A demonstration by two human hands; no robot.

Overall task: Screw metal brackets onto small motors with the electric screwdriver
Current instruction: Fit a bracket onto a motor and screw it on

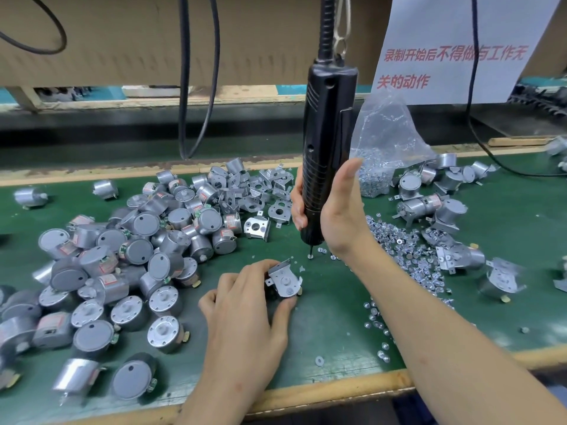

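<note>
The right hand [334, 216] wraps its fingers round the lower barrel of the driver [325, 142], with the thumb lying straight up its near side. The driver is a glossy black plastic tool with a ribbed grip, and it hangs upright from a coiled cord. Its thin bit stands just over a small bright screw [310, 256], perhaps touching it, on the green, felt-like mat [506, 302].

Nearer the bench edge, the left hand [245, 305] pinches a round motor [286, 282] between thumb and curled fingers. A flat stamped steel bracket [283, 266] with bent tabs lies over the motor's face.

To the left lies a heap of dull grey, drum-shaped motors [122, 256]. Behind the heap is a tangle of loose brackets [254, 191].

A crinkled clear bag [386, 118] slumps behind the right hand, its bottom filled with shiny screws [377, 179]. More of them lie scattered on the mat to the right.
</note>
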